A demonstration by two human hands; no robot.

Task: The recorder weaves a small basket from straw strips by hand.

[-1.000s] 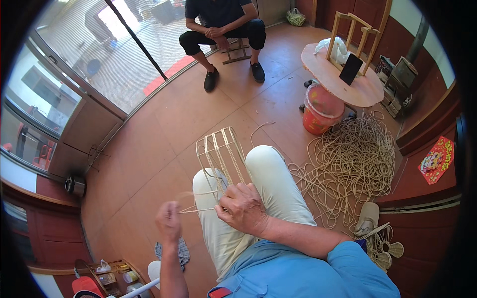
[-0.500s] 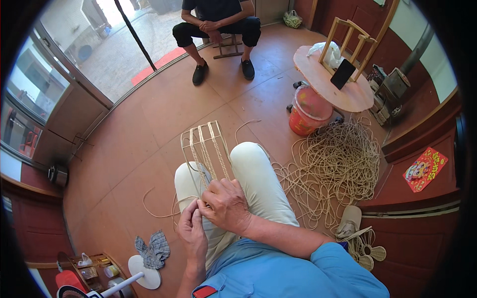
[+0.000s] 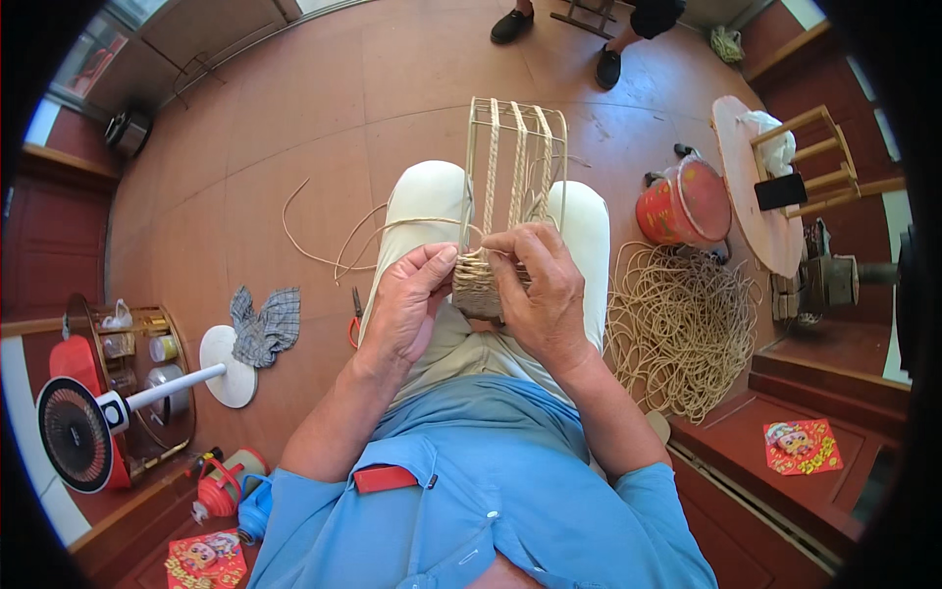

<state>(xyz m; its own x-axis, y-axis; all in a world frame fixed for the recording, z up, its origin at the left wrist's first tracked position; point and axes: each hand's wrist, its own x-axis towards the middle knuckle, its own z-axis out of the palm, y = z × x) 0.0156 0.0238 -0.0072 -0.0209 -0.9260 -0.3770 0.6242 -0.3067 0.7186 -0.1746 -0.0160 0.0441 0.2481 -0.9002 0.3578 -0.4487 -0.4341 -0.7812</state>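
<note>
A wire-framed basket rests between my knees. Its near end is closely woven with tan cord; farther out, braided cord strips run along the open wire frame. At the weave's left edge my left hand has thumb and forefinger pinched together on the basket's cord. A loose strand of cord trails from there over my left knee to the floor. My right hand grips the basket from the right, its thumb on the woven face and forefinger over the top row. Its other fingers are partly hidden.
A big heap of tan cord lies right of my knee, near a red bucket and a round board. Scissors lie by my left leg. Farther left are a checked cloth and a fan. Another person's shoes show ahead.
My hands, close together over the cord before, are now apart on either side of the woven end. The basket is tilted more upright, showing its woven face. My view has swung downward and leftward.
</note>
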